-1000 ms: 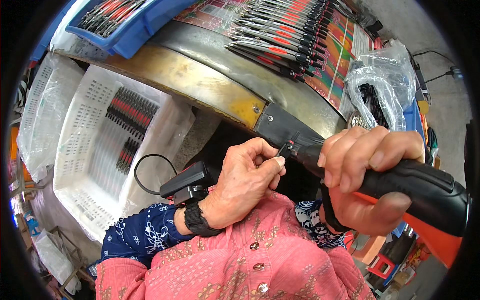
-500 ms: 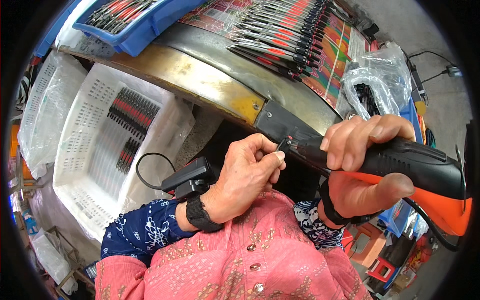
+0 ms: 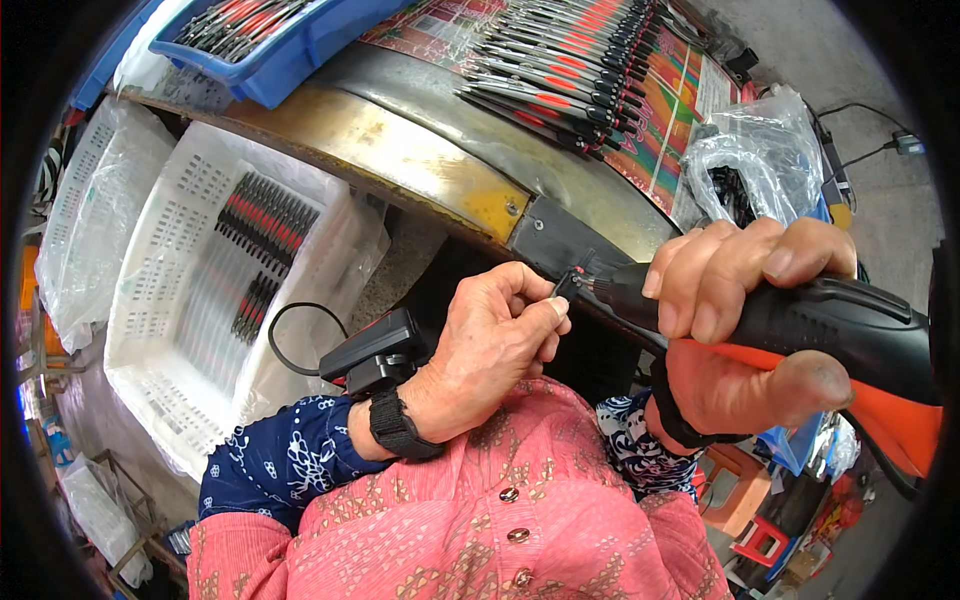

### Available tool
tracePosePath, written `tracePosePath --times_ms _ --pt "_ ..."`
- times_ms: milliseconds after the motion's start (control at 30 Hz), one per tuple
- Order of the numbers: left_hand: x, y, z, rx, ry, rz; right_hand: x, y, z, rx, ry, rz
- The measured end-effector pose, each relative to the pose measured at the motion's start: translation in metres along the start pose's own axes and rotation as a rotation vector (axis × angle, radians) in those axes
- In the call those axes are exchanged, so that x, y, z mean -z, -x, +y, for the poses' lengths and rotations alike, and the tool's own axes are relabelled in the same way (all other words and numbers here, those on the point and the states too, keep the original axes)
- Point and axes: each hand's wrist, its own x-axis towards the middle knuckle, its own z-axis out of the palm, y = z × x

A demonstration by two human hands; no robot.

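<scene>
My left hand point(image 3: 505, 325) is closed in a pinch on a small black part point(image 3: 567, 287), held at the corner of the table's edge. Only a bit of that part shows past my fingertips, with a tiny red spot by it. My right hand point(image 3: 740, 310) grips a black and orange electric screwdriver point(image 3: 850, 335), fingers over the top and thumb below. The tool lies nearly level, its narrow nose pointing left at the black part. A small gap seems to separate nose and part. Both wrists wear black straps.
Many black, silver and red pens point(image 3: 560, 75) lie in rows on the metal-edged table point(image 3: 390, 140). A blue bin point(image 3: 275, 70) of similar pieces stands at the table's left. Below it, a white basket point(image 3: 150, 300) holds more. A clear plastic bag point(image 3: 760, 150) lies far right.
My right hand has drawn the screwdriver slightly right, and its nose has backed off from the small part. My left hand has stayed nearly still, keeping its pinch.
</scene>
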Motion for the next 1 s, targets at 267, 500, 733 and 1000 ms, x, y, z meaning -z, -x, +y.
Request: tracePosePath --times_ms 267,500,733,1000 --pt "0.001 -0.001 -0.002 -0.003 0.008 -0.007 -0.002 -0.002 0.001 -0.013 0.005 0.001" --pt "0.002 -0.002 -0.003 0.004 0.016 -0.012 -0.003 -0.003 0.001 -0.025 0.012 0.004" --pt "0.001 -0.002 -0.001 -0.009 -0.031 0.009 -0.007 -0.005 0.002 -0.063 0.032 0.001" --pt "-0.001 -0.001 -0.002 -0.045 0.002 0.051 -0.011 -0.010 0.004 -0.127 0.059 -0.003"
